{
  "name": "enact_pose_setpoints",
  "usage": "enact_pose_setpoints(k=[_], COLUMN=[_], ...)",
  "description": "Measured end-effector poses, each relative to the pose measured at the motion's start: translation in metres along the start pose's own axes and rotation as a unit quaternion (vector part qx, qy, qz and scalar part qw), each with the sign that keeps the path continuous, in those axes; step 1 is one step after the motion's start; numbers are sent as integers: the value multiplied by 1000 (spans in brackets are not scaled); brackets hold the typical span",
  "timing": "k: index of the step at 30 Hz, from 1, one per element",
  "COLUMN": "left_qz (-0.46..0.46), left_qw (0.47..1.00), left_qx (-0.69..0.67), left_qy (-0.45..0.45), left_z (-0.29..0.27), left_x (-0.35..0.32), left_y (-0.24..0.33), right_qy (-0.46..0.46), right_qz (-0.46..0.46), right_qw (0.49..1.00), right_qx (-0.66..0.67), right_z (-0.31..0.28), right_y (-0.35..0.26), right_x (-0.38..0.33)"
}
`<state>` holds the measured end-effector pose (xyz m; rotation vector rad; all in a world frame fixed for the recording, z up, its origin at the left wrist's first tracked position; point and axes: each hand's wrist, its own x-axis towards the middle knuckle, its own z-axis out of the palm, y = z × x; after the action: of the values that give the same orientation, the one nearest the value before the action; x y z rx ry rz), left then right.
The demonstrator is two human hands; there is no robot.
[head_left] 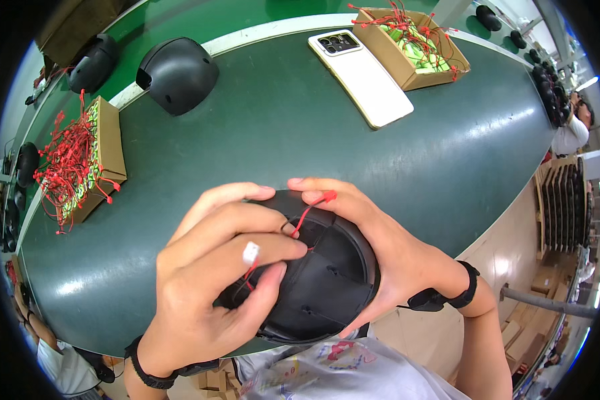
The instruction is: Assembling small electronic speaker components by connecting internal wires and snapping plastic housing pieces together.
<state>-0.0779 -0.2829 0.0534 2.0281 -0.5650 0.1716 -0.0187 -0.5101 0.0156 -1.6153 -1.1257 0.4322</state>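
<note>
A round, hollow black plastic shell (pixel 337 283) is held low over the near edge of the table, its inner side up. My right hand (pixel 407 257) wraps around its right side, fingers along the far rim and thumb side against the wall. Over the left part lies my left hand (pixel 203 280), its fingers bent and closed on thin red and black wires (pixel 303 220) at the shell's middle. A red connector (pixel 328 196) sticks out by my right fingertips. Near my left index finger shows a white connector (pixel 250 252). What lies under the left fingers is hidden.
A cardboard box of green cells with red leads (pixel 103 150) stands at left, another box (pixel 407 73) at far right. Beside that lies a white phone (pixel 373 80). A black shell (pixel 179 75) sits at the far left, near a green conveyor belt (pixel 247 20). Other people are at both sides.
</note>
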Motion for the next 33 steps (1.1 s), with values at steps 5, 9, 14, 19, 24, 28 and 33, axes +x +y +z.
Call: enact_pose_setpoints(k=[5,9,14,19,24,28,33], left_qz=[-20,-8,-7,-37,-53,-29,-44], left_qw=[996,998,999,998,997,999,996], left_qx=[81,55,35,-2,-33,-34,-53], left_qy=[36,29,37,52,53,25,52], left_z=[9,9,9,13,12,8,12], left_x=[12,14,14,13,12,13,11], left_y=[9,4,-1,-3,-4,-7,-8], right_qy=[-14,-16,-14,-18,-11,7,11], right_qz=[14,11,-7,0,-6,-19,-36], right_qw=[1000,1000,1000,1000,1000,1000,999], right_qx=[4,-6,-7,-18,-14,-23,-3], right_z=[-5,-5,-3,-2,-1,-2,-2], right_y=[-1,-2,1,0,1,1,6], right_x=[1,0,-1,-2,0,-1,0])
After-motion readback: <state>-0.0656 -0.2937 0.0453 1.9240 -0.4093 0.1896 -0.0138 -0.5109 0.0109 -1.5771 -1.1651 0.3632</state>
